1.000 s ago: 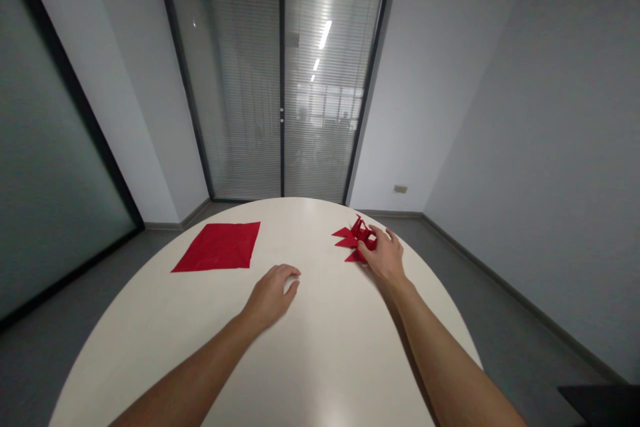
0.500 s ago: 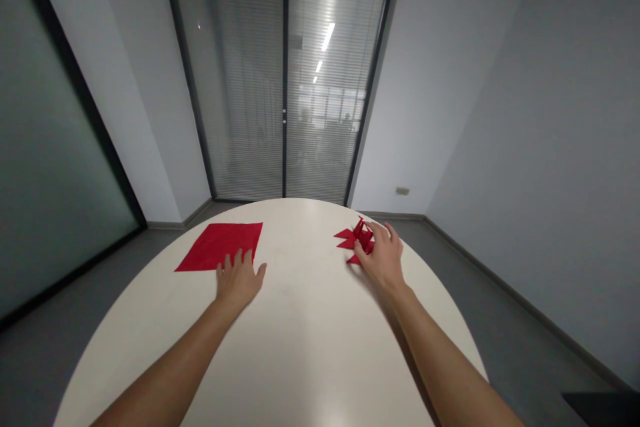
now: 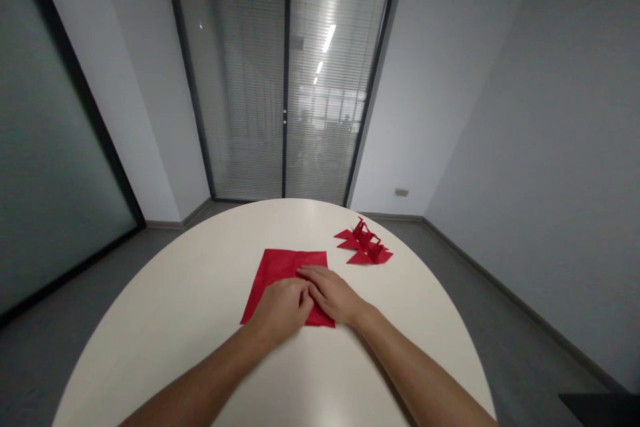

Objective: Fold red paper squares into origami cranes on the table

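Observation:
A flat red paper sheet (image 3: 286, 268) lies in the middle of the round white table (image 3: 190, 300). Both my hands rest on its near part. My left hand (image 3: 281, 307) has its fingers curled at the sheet's near edge and seems to pinch it. My right hand (image 3: 334, 295) lies on the sheet with its fingers stretched flat toward the left, touching the left hand. Several folded red paper figures (image 3: 365, 246) sit in a small cluster at the far right of the table, apart from both hands.
The table's far edge curves off toward a glass door with blinds (image 3: 285, 80). Grey floor surrounds the table, with a grey wall at the right. A dark object's corner (image 3: 600, 407) shows at the bottom right.
The red sheet has come from the far left of the table to the middle. My right hand left the folded figures and joined my left hand on the sheet.

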A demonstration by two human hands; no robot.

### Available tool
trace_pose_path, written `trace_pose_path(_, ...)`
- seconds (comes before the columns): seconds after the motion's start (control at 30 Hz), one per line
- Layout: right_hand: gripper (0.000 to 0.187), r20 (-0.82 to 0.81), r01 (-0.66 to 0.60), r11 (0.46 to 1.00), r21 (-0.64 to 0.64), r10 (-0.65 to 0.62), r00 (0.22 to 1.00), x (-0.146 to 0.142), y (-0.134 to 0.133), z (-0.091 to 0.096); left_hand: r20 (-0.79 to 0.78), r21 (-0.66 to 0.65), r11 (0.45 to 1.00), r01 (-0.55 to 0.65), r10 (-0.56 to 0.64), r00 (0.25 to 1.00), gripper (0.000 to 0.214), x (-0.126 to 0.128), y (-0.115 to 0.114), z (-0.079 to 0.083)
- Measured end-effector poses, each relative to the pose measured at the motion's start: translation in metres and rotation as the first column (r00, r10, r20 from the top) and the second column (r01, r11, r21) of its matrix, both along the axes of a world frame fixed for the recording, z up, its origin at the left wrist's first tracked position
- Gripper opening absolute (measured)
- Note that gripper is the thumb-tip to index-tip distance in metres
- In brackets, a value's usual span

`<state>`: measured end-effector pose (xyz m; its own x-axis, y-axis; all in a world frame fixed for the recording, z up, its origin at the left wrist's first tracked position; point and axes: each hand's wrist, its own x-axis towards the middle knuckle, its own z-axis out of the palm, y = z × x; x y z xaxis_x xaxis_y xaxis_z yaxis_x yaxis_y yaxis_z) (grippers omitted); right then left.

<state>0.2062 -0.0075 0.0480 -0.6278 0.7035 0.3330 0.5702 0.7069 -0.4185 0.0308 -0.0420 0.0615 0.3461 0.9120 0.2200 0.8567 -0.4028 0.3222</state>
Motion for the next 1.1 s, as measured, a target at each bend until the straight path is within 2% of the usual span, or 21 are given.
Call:
trace_pose_path(0.1,0.038,0.083,-0.027,1.0,0.005,0.026,0.996,0.004,0.002,0.001,0.007,0.1,0.994,-0.04,0.039,0.999,0.033,-0.017,0.017,-0.01)
trace_pose_path(0.13,0.039,0.097,-0.017,1.0,0.007,0.016,0.995,0.005,0.002,0.003,-0.017,0.112,0.993,-0.035,0.038,0.999,0.041,-0.022,0.023,-0.015)
trace_pose_path(0.2,0.035,0.122,0.042,0.999,0.011,-0.043,0.992,0.002,0.002,0.008,-0.077,0.065,0.996,-0.066,0.07,0.995,0.052,-0.028,0.031,-0.026)
trace_pose_path(0.3,0.032,0.096,0.153,0.988,0.021,-0.154,0.983,-0.007,0.001,0.009,-0.125,0.001,0.998,-0.059,0.058,0.99,0.057,-0.023,0.032,-0.037)
trace_pose_path(0.37,0.042,0.06,0.15,0.989,0.001,-0.15,0.987,-0.012,0.003,0.003,-0.142,-0.001,1.0,-0.024,0.024,0.99,0.058,-0.015,0.028,-0.039)
trace_pose_path(0.5,0.06,0.192,0.15,0.984,-0.094,-0.13,0.973,-0.012,0.014,-0.014,-0.186,-0.026,1.0,-0.001,-0.004,0.983,0.059,-0.005,0.023,-0.036)
trace_pose_path(0.6,0.069,0.257,0.239,0.965,-0.109,-0.205,0.945,-0.004,0.02,-0.019,-0.212,-0.036,0.998,-0.044,0.036,0.977,0.06,-0.006,0.026,-0.037)
trace_pose_path(0.7,0.074,0.268,0.318,0.945,-0.075,-0.288,0.92,-0.001,0.019,-0.016,-0.226,-0.026,0.994,-0.108,0.099,0.969,0.062,-0.008,0.03,-0.041)
trace_pose_path(0.77,0.073,0.244,0.293,0.954,-0.054,-0.272,0.931,-0.002,0.014,-0.013,-0.224,-0.014,0.99,-0.141,0.134,0.965,0.062,-0.007,0.031,-0.044)
trace_pose_path(0.9,0.069,0.236,0.131,0.984,-0.118,-0.1,0.967,-0.005,0.008,-0.013,-0.237,0.011,0.982,-0.189,0.186,0.954,0.06,-0.007,0.034,-0.049)
trace_pose_path(1.1,0.081,0.272,0.132,0.981,-0.139,-0.09,0.958,-0.002,0.014,-0.018,-0.263,0.051,0.953,-0.299,0.302,0.917,0.06,-0.026,0.045,-0.049)
